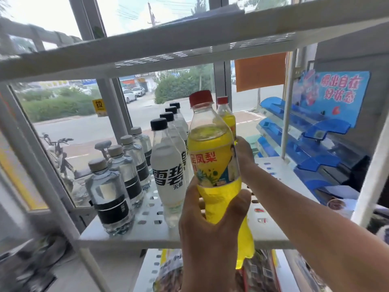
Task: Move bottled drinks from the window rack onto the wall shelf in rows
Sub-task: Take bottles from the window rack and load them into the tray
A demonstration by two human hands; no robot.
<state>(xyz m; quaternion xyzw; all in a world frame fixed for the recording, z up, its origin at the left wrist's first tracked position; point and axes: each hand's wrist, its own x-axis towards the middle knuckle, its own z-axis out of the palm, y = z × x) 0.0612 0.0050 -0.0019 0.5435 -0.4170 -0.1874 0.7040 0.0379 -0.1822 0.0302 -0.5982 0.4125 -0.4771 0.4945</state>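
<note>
My left hand (210, 220) is wrapped around the lower part of a yellow pineapple soda bottle (212, 148) with a red cap, holding it upright just above the white perforated rack shelf (271, 169). Behind it stands a second yellow bottle (226, 115), also red-capped. My right hand (244, 154) reaches in from the right and closes on that rear bottle's side; its fingertips are hidden behind the front bottle. To the left, a row of white Sprite bottles (168, 165) with black caps runs toward the window.
Further left stands a row of clear water bottles (109, 190) with dark labels. An upper shelf board (168, 45) hangs close overhead. A blue plastic display stand (305, 148) sits right of the rack post (289, 106). Snack packets (168, 270) lie on the shelf below.
</note>
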